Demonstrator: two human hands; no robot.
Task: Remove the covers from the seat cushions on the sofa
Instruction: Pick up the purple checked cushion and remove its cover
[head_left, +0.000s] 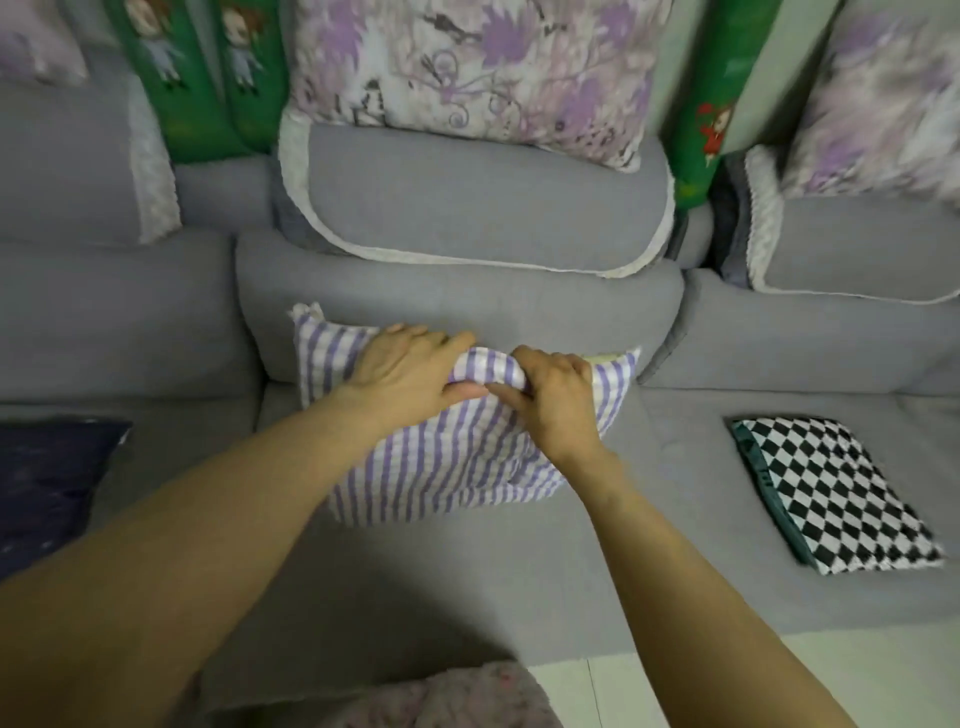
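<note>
We pinch the striped cover (457, 457) at its top edge, left hand (410, 374) beside right hand (556, 400); the cushion hangs below toward the sofa (467, 582) front edge.

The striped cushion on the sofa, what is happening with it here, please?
A person grips the top edge of the purple-striped cushion with both hands, left hand and right hand close together, bunching the fabric. The cushion leans against the backrest of the grey sofa. Its cover is still on. A checkered cushion lies flat on the seat to the right.
</note>
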